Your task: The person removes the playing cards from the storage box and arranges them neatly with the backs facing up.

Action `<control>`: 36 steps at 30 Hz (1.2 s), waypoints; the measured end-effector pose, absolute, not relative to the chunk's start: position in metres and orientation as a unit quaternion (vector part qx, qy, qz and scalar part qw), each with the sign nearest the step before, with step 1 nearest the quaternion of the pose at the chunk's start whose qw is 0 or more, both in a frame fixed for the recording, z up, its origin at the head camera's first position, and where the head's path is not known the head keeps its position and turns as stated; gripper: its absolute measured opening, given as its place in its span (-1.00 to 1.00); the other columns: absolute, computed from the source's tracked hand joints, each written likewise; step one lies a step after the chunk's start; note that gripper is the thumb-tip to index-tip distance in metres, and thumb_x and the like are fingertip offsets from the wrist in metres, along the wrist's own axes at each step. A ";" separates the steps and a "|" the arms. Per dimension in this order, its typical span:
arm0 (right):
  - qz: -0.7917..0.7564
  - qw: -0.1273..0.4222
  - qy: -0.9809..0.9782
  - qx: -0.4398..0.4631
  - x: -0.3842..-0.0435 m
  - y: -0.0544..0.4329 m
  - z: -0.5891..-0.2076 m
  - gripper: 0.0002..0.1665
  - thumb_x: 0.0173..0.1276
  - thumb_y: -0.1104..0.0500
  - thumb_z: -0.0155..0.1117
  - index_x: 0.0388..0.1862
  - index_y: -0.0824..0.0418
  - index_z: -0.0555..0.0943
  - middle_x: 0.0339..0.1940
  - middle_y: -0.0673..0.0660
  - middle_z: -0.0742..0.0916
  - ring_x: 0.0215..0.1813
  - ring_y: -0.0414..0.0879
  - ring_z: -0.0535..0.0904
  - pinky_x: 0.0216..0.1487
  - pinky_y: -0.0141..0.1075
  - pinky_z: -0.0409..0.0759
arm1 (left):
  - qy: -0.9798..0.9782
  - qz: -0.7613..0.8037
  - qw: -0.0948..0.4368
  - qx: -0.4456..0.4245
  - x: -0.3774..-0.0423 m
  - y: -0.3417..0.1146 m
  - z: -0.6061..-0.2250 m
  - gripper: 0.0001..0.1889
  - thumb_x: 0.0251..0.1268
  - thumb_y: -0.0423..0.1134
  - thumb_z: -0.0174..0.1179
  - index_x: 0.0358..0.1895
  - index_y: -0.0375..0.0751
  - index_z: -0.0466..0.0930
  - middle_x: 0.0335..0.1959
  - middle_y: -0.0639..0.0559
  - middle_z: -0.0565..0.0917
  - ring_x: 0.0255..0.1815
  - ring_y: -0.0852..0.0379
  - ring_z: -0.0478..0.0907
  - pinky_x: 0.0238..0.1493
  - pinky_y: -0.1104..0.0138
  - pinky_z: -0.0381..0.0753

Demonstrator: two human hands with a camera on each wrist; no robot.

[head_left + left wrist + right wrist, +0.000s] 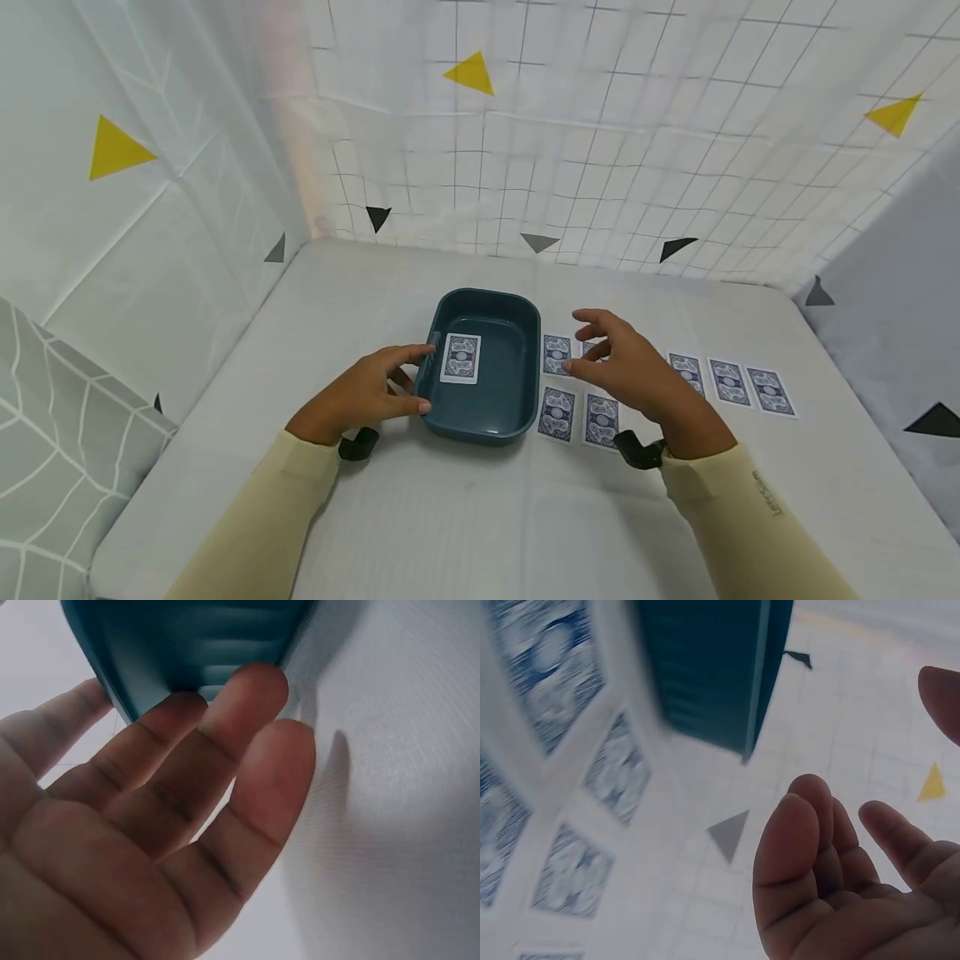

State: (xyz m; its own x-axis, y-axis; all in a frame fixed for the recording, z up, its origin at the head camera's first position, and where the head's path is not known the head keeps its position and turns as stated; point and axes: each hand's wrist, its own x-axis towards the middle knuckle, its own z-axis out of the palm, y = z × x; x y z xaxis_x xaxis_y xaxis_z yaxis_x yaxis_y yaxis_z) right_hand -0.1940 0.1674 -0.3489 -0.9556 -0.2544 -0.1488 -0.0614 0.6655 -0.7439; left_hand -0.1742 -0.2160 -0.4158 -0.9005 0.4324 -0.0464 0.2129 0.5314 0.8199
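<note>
A dark teal plastic bin (506,367) stands on the white table. One playing card (461,358) lies in its left part, with its blue patterned back up. My left hand (371,387) is at the bin's left side, index fingertip at the rim and thumb low by the outer wall. In the left wrist view, its fingers (247,697) rest loosely against the bin wall. My right hand (626,358) hovers right of the bin with fingers spread and nothing between them. Below it lie face-down cards (557,412), one of them partly hidden by the fingers.
Three more face-down cards (728,382) lie in a row farther right, the nearest partly behind my right hand. White sheeting (600,167) with grid lines and yellow and dark triangles hangs behind the table. Dark wrist mounts (637,450) sit at both cuffs.
</note>
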 end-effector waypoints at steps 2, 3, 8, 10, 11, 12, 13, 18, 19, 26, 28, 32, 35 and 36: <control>-0.402 0.121 0.903 -0.096 -0.197 0.159 -0.343 -0.03 0.46 0.01 0.46 0.73 0.02 0.21 0.50 0.28 0.50 0.36 0.23 0.56 0.17 0.13 0.72 | 0.866 0.447 0.124 0.186 -0.174 -0.216 -0.416 -0.11 0.31 -0.11 0.57 0.66 -0.03 0.32 0.45 -0.10 0.50 0.03 0.03 0.65 -0.03 0.18 0.74; -0.403 0.120 0.902 -0.100 -0.199 0.155 -0.341 -0.03 0.46 0.01 0.46 0.73 0.02 0.21 0.50 0.27 0.50 0.36 0.23 0.56 0.18 0.13 0.71 | 0.865 0.448 0.125 0.186 -0.174 -0.216 -0.416 -0.11 0.31 -0.11 0.57 0.66 -0.03 0.32 0.45 -0.10 0.50 0.03 0.03 0.64 -0.03 0.18 0.74; -0.412 0.120 0.895 -0.120 -0.208 0.138 -0.336 -0.04 0.48 -0.01 0.44 0.74 -0.03 0.20 0.51 0.24 0.50 0.40 0.21 0.53 0.20 0.15 0.70 | 0.865 0.450 0.131 0.183 -0.174 -0.216 -0.415 -0.11 0.32 -0.09 0.56 0.66 -0.02 0.32 0.44 -0.09 0.50 0.04 0.02 0.63 -0.03 0.16 0.73; -0.420 0.123 0.890 -0.129 -0.213 0.130 -0.335 -0.04 0.48 -0.02 0.45 0.73 -0.05 0.20 0.50 0.22 0.50 0.39 0.19 0.53 0.19 0.15 0.69 | 0.866 0.448 0.131 0.181 -0.174 -0.216 -0.414 -0.11 0.32 -0.09 0.56 0.66 -0.02 0.31 0.44 -0.08 0.50 0.04 0.02 0.63 -0.03 0.16 0.73; -0.424 0.125 0.887 -0.134 -0.215 0.126 -0.334 -0.04 0.48 -0.02 0.45 0.73 -0.05 0.20 0.50 0.21 0.50 0.39 0.18 0.53 0.20 0.15 0.69 | 0.866 0.447 0.130 0.182 -0.174 -0.216 -0.415 -0.10 0.31 -0.09 0.56 0.67 -0.02 0.31 0.45 -0.08 0.50 0.04 0.02 0.63 -0.02 0.16 0.73; -0.429 0.127 0.884 -0.138 -0.217 0.122 -0.333 -0.04 0.48 -0.02 0.46 0.73 -0.05 0.21 0.50 0.21 0.50 0.39 0.18 0.53 0.20 0.15 0.69 | 0.867 0.446 0.129 0.182 -0.174 -0.216 -0.415 -0.10 0.31 -0.09 0.57 0.67 -0.01 0.31 0.45 -0.08 0.50 0.04 0.02 0.64 -0.01 0.17 0.73; -0.433 0.129 0.881 -0.142 -0.220 0.117 -0.333 -0.04 0.48 -0.02 0.47 0.73 -0.04 0.21 0.49 0.20 0.50 0.39 0.17 0.53 0.21 0.15 0.68 | 0.867 0.445 0.129 0.182 -0.174 -0.216 -0.415 -0.10 0.31 -0.09 0.57 0.67 -0.01 0.31 0.45 -0.08 0.50 0.04 0.02 0.64 -0.01 0.16 0.73; -0.452 0.139 0.868 -0.151 -0.231 0.097 -0.334 -0.05 0.48 -0.06 0.45 0.72 -0.03 0.21 0.49 0.19 0.51 0.43 0.17 0.51 0.32 0.20 0.61 | 0.868 0.444 0.131 0.182 -0.175 -0.216 -0.415 -0.11 0.32 -0.07 0.55 0.67 0.00 0.31 0.43 -0.09 0.52 0.04 0.02 0.64 -0.02 0.17 0.73; -0.456 0.142 0.866 -0.150 -0.233 0.093 -0.334 -0.05 0.48 -0.07 0.45 0.72 -0.04 0.21 0.49 0.18 0.51 0.45 0.18 0.50 0.34 0.22 0.59 | 0.867 0.445 0.133 0.181 -0.175 -0.216 -0.416 -0.11 0.33 -0.07 0.55 0.67 0.00 0.31 0.42 -0.09 0.52 0.04 0.02 0.64 -0.02 0.17 0.74; -0.464 0.153 0.862 -0.134 -0.244 0.071 -0.343 0.00 0.45 -0.13 0.46 0.73 -0.04 0.20 0.50 0.15 0.52 0.49 0.17 0.47 0.42 0.26 0.51 | 0.868 0.442 0.138 0.178 -0.176 -0.215 -0.415 -0.10 0.33 -0.04 0.55 0.67 -0.02 0.30 0.40 -0.07 0.53 0.04 0.02 0.64 -0.05 0.19 0.74; -0.465 0.155 0.862 -0.127 -0.246 0.066 -0.347 0.00 0.45 -0.13 0.46 0.73 -0.04 0.21 0.50 0.16 0.52 0.49 0.19 0.47 0.43 0.28 0.49 | 0.869 0.442 0.138 0.178 -0.176 -0.215 -0.415 -0.10 0.33 -0.03 0.55 0.67 -0.03 0.30 0.40 -0.07 0.53 0.04 0.02 0.64 -0.06 0.19 0.74; -0.467 0.163 0.861 -0.116 -0.250 0.057 -0.354 -0.03 0.46 -0.10 0.45 0.72 0.00 0.22 0.51 0.19 0.52 0.49 0.22 0.46 0.46 0.30 0.44 | 0.868 0.440 0.137 0.184 -0.177 -0.215 -0.415 -0.09 0.33 -0.04 0.55 0.68 -0.05 0.29 0.42 -0.08 0.53 0.04 0.03 0.65 -0.03 0.18 0.74; -0.461 0.166 0.865 -0.111 -0.252 0.051 -0.361 -0.04 0.46 -0.08 0.46 0.71 0.02 0.23 0.51 0.21 0.53 0.49 0.24 0.47 0.46 0.29 0.45 | 0.868 0.439 0.137 0.187 -0.177 -0.216 -0.415 -0.10 0.34 -0.05 0.54 0.68 -0.05 0.28 0.42 -0.07 0.53 0.04 0.04 0.65 -0.02 0.18 0.74; -0.455 0.166 0.868 -0.112 -0.253 0.049 -0.363 -0.04 0.46 -0.07 0.47 0.70 0.03 0.24 0.50 0.22 0.53 0.48 0.24 0.48 0.45 0.29 0.47 | 0.869 0.438 0.138 0.186 -0.177 -0.216 -0.415 -0.10 0.34 -0.05 0.54 0.68 -0.04 0.28 0.42 -0.07 0.53 0.04 0.05 0.65 -0.02 0.18 0.74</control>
State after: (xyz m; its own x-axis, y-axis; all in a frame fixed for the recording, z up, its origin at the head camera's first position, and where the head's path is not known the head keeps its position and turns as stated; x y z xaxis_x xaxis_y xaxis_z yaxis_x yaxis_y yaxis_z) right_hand -0.2530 0.0491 -0.3635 -0.9202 -0.3447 -0.1857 -0.0433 0.5608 -0.8268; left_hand -0.1770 -0.2156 -0.4147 -0.8924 0.4448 -0.0762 0.2031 0.5467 0.8123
